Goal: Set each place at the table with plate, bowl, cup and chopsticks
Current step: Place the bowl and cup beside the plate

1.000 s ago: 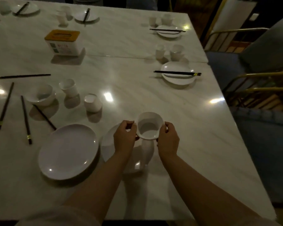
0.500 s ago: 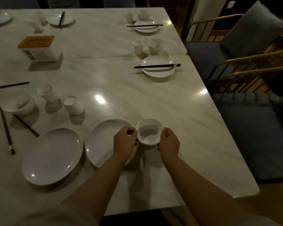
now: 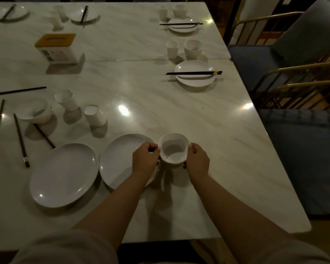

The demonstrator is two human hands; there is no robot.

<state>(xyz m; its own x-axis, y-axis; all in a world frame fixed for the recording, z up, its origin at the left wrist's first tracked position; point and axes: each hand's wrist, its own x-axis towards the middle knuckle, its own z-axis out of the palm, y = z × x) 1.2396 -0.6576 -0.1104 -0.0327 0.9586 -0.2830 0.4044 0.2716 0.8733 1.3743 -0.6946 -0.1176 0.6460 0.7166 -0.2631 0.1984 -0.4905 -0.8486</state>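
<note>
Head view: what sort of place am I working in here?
Probably a restaurant dining room. A long marble-look table holds repeated settings of plate with chopsticks, cup and bowl, and gold-framed cushioned chairs line its right side.

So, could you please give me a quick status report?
Left hand and right hand grip the white bowl beside the near plate. Table ahead bare.

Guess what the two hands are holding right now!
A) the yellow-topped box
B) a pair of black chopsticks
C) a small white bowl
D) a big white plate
C: the left hand and the right hand grip the small white bowl by opposite sides of its rim.
</note>
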